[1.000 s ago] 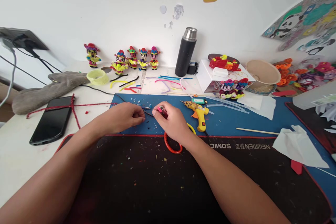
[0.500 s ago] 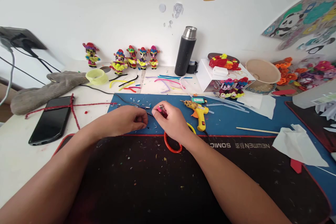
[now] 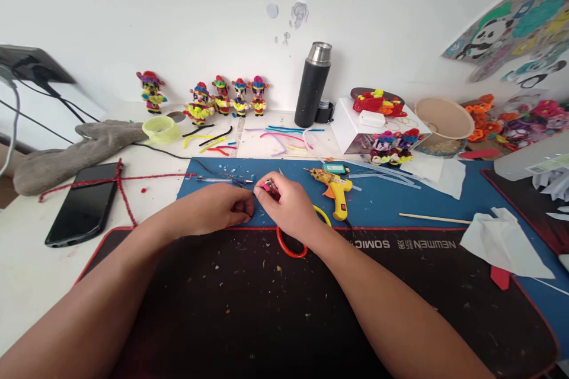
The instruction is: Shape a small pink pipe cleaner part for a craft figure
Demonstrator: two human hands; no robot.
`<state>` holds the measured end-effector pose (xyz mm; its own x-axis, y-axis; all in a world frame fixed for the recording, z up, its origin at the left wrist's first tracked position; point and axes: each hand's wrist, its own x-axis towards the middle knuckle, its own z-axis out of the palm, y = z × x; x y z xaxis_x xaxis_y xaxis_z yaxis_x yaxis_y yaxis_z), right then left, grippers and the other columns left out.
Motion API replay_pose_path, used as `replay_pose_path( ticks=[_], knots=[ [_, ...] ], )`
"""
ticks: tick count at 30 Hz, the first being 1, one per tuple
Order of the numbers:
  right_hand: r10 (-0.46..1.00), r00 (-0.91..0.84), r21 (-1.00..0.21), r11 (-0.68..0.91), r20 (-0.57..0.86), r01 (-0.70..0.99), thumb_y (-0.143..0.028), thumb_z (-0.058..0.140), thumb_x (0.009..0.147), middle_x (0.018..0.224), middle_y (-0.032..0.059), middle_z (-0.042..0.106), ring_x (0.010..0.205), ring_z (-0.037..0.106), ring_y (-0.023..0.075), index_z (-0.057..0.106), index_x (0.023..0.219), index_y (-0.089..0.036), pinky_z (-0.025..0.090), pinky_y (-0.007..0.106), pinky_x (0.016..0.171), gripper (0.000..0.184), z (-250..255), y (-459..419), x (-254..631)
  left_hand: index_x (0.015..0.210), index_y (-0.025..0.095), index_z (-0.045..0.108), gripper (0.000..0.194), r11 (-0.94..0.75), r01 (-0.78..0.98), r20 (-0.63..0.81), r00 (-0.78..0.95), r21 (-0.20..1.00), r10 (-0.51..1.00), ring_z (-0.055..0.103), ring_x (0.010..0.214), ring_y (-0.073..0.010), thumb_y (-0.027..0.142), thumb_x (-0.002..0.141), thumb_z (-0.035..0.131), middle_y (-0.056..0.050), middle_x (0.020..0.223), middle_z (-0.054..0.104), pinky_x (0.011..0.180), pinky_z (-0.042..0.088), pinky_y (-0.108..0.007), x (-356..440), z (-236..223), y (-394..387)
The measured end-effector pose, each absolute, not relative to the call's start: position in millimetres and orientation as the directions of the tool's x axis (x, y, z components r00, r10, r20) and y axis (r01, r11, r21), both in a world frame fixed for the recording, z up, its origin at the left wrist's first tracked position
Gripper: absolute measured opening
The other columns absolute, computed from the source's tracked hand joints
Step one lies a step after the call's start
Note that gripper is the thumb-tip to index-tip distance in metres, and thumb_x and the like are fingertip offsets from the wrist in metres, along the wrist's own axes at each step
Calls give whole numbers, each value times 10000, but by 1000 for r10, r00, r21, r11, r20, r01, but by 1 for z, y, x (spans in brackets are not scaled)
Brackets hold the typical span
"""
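Observation:
My left hand (image 3: 229, 206) is closed in a pinch on a thin black strip, now almost hidden by the fingers. Fingertip to fingertip with it, my right hand (image 3: 287, 201) is wrapped round a small pink-and-dark fuzzy piece (image 3: 269, 184); most of it is covered by the fingers. Under my right wrist lie scissors with a red and yellow handle (image 3: 291, 249). A pen (image 3: 222, 180) rests just beyond my left hand on the blue mat (image 3: 373, 204).
A yellow glue gun (image 3: 335, 192) lies right of my hands, near clear glue sticks (image 3: 386, 179). Along the wall stand several fuzzy dolls (image 3: 200, 105) and a black flask (image 3: 313, 86). Cut pipe cleaners (image 3: 287, 137) lie before them. A phone (image 3: 84, 204) is at left, tissue (image 3: 507, 243) at right.
My left hand has moved slightly right and closer to my right hand, so the black strip between them is now mostly covered. My right hand keeps its grip on the small piece.

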<state>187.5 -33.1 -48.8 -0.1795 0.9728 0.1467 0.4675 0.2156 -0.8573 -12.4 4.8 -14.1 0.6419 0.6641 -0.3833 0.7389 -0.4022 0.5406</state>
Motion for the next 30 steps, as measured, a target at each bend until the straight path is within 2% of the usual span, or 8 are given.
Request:
replay_pose_path(
  ticks=[10,17,30],
  knots=[
    [971,-194,-835,218,136,506,-334,602,984,759,-15,669,694,606,191,641,942,-259,390,304,639,94,-49,-34,187,845,249,640,84,-452,721,-345,666,525,662,636,727,-206,259,861,557,4,834,729,652,386,-302,-11,-18,5],
    [970,-197,-830,224,141,511,-310,601,982,761,-23,672,683,603,176,645,951,-249,384,288,634,82,-49,-34,187,853,242,643,145,-481,743,-346,653,466,674,628,722,-215,314,909,530,-9,827,724,638,369,-317,-10,-20,6],
    [969,-195,-829,231,151,508,-321,600,985,748,-28,662,668,585,164,659,958,-244,378,280,626,100,-50,-34,187,878,232,700,257,-411,804,-368,571,429,734,669,767,-246,401,901,509,-39,849,760,643,407,-312,-8,-15,9]
  ],
)
